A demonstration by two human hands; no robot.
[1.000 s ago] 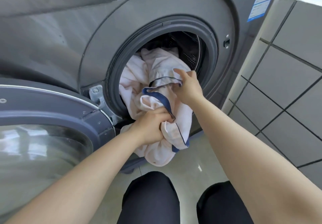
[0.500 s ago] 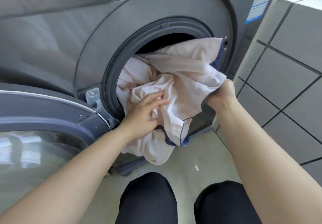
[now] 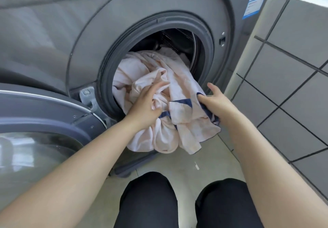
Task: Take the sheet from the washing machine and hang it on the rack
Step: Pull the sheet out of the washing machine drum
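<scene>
Since a moment ago the right hand has dropped its raised fold, fingers now pinching the limp, damp-looking pale pink cotton sheet by its navy hem, while the left hand lies on the bunch, fingers apart.

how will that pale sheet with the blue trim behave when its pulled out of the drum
Likely floppy: the sheet is bunched in folds and sags over the washing machine door rim. It may drag, since much remains inside. The left hand lies on it; the right hand grips its edge.

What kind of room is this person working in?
Probably a home laundry corner or bathroom: a front-loading washing machine with its door open, a damp-looking sheet spilling from the drum, and a grey tiled wall.
</scene>
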